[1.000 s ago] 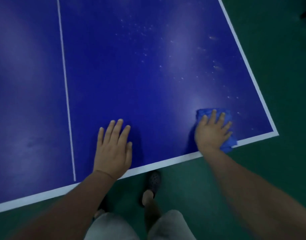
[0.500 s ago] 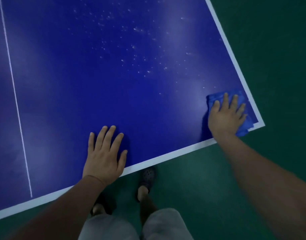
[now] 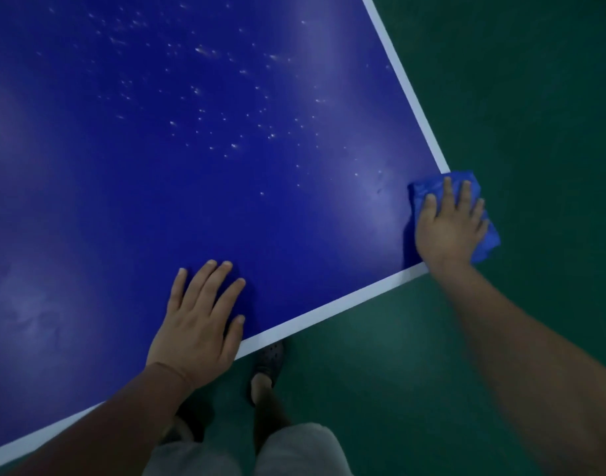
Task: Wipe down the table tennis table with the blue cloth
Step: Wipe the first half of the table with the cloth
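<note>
Head view: the blue cloth lies at the corner of the bench, right of frame, partly overhanging; the right hand presses it, fingers straight and spread; the left hand rests lower centre, fingers flat, holding nothing. The cloth looks soft, light, apt to bunch; best driven under a flat palm. Edges close on two sides; open room lies upper left, toward the specks.
</note>
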The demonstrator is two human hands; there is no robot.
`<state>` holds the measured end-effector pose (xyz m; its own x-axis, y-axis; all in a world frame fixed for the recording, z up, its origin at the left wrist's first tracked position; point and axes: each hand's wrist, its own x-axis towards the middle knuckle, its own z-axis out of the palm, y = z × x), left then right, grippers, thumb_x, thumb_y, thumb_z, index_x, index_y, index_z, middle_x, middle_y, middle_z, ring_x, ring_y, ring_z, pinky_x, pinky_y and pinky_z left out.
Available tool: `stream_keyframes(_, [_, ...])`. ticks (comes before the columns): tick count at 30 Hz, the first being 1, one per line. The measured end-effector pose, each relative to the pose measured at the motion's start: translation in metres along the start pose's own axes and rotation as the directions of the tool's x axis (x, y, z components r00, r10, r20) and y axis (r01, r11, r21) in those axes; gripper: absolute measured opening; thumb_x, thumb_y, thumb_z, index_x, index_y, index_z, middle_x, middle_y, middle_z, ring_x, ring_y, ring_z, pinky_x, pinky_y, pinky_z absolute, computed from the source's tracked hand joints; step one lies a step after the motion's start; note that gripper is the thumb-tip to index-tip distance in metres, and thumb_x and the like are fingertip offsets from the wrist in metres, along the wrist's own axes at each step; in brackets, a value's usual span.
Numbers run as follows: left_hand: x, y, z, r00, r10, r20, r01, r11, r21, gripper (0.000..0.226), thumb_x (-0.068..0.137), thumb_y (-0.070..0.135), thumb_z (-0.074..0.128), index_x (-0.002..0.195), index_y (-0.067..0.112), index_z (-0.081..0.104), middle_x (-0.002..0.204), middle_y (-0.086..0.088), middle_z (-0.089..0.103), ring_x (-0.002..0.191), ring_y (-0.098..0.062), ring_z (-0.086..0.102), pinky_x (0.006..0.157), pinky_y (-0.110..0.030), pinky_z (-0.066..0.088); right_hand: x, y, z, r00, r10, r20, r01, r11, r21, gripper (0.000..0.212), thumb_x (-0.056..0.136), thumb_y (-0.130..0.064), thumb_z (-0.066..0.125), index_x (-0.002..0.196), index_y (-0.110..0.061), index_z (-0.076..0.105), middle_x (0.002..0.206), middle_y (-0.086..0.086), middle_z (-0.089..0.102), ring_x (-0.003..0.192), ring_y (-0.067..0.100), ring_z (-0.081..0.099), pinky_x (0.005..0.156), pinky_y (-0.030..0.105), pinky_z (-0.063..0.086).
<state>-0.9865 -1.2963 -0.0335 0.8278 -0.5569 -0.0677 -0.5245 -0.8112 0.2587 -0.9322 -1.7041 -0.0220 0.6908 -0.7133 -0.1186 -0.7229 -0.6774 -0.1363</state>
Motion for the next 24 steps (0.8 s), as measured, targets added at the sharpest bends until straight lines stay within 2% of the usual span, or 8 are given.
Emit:
stream_keyframes(2, [0.002, 0.000, -0.001, 1.000, -0.003, 0.006, 0.003, 1.000, -0.004, 0.056, 0.097, 0.039, 0.036, 0.139, 0.007, 0.055, 0.153, -0.015, 0.042, 0.147, -0.034, 0.032, 0.119, -0.062, 0.018, -0.035, -0.027, 0.010, 1.000, -0.011, -0.025, 0.011, 1.000, -0.014, 0.058, 0.105, -0.049, 0.024, 0.160, -0.030, 0.021, 0.168, 0.001, 0.014, 0.153, 0.035, 0.010, 0.122, 0.059, 0.009])
stream_keyframes(4, [0.003, 0.001, -0.001, 1.000, -0.015, 0.007, 0.015, 1.000, -0.012, 0.056, 0.097, 0.038, 0.035, 0.139, 0.007, 0.056, 0.153, -0.015, 0.042, 0.147, -0.033, 0.032, 0.120, -0.061, 0.018, -0.102, -0.058, 0.029, 0.950, -0.306, -0.060, 0.303, 0.952, -0.053, 0.057, 0.102, -0.047, 0.030, 0.156, -0.029, 0.033, 0.165, 0.004, 0.025, 0.151, 0.039, 0.020, 0.121, 0.060, 0.015])
stream_keyframes(8, [0.002, 0.002, -0.001, 1.000, -0.015, -0.004, 0.015, 1.000, -0.017, 0.056, 0.097, 0.038, 0.035, 0.137, 0.006, 0.057, 0.152, -0.015, 0.043, 0.146, -0.033, 0.033, 0.119, -0.061, 0.019, -0.160, -0.048, 0.040, 0.558, -0.818, 0.139, 0.829, 0.558, -0.041, 0.053, 0.102, -0.050, 0.036, 0.152, -0.032, 0.042, 0.162, 0.001, 0.032, 0.151, 0.036, 0.022, 0.119, 0.061, 0.018])
stream_keyframes(12, [0.002, 0.002, -0.001, 1.000, -0.020, 0.017, 0.020, 1.000, 0.000, 0.056, 0.096, 0.038, 0.036, 0.138, 0.006, 0.056, 0.152, -0.015, 0.042, 0.146, -0.034, 0.032, 0.120, -0.061, 0.018, -0.045, 0.004, 0.020, 0.956, -0.293, -0.031, 0.289, 0.952, -0.100, 0.061, 0.099, -0.052, 0.026, 0.155, -0.030, 0.035, 0.164, 0.002, 0.027, 0.150, 0.039, 0.023, 0.118, 0.065, 0.019])
stream_keyframes(16, [0.003, 0.000, 0.000, 1.000, -0.017, 0.021, 0.017, 1.000, 0.000, 0.057, 0.096, 0.038, 0.036, 0.139, 0.006, 0.056, 0.153, -0.015, 0.042, 0.147, -0.034, 0.032, 0.120, -0.062, 0.018, -0.038, -0.015, 0.011, 0.989, 0.149, -0.016, -0.148, 0.988, 0.032, 0.059, 0.105, -0.050, 0.020, 0.161, -0.031, 0.017, 0.169, -0.001, 0.007, 0.154, 0.037, 0.002, 0.121, 0.062, 0.001])
stream_keyframes(19, [0.003, 0.000, 0.001, 1.000, -0.022, 0.017, 0.022, 1.000, 0.009, 0.057, 0.096, 0.039, 0.034, 0.139, 0.007, 0.056, 0.153, -0.014, 0.042, 0.147, -0.033, 0.031, 0.120, -0.060, 0.018, -0.129, -0.057, 0.034, 0.964, -0.264, -0.033, 0.263, 0.964, -0.040, 0.060, 0.101, -0.051, 0.024, 0.158, -0.031, 0.027, 0.167, 0.001, 0.019, 0.152, 0.040, 0.012, 0.119, 0.063, 0.007])
stream_keyframes(22, [0.002, 0.000, 0.001, 1.000, -0.027, 0.000, 0.027, 1.000, 0.016, 0.057, 0.096, 0.038, 0.034, 0.138, 0.007, 0.056, 0.153, -0.014, 0.042, 0.146, -0.033, 0.032, 0.119, -0.061, 0.019, -0.185, -0.048, 0.041, 0.574, -0.800, 0.172, 0.818, 0.571, -0.072, 0.056, 0.101, -0.051, 0.032, 0.154, -0.032, 0.036, 0.164, 0.001, 0.028, 0.152, 0.039, 0.016, 0.118, 0.064, 0.011])
stream_keyframes(24, [0.002, 0.000, 0.001, 0.999, -0.035, 0.000, 0.035, 0.999, 0.014, 0.056, 0.096, 0.038, 0.034, 0.138, 0.007, 0.056, 0.153, -0.014, 0.041, 0.147, -0.032, 0.032, 0.119, -0.061, 0.019, -0.137, -0.025, 0.038, 0.576, -0.809, 0.114, 0.817, 0.571, -0.080, 0.055, 0.100, -0.048, 0.034, 0.151, -0.031, 0.040, 0.162, 0.004, 0.033, 0.148, 0.042, 0.026, 0.114, 0.065, 0.021])
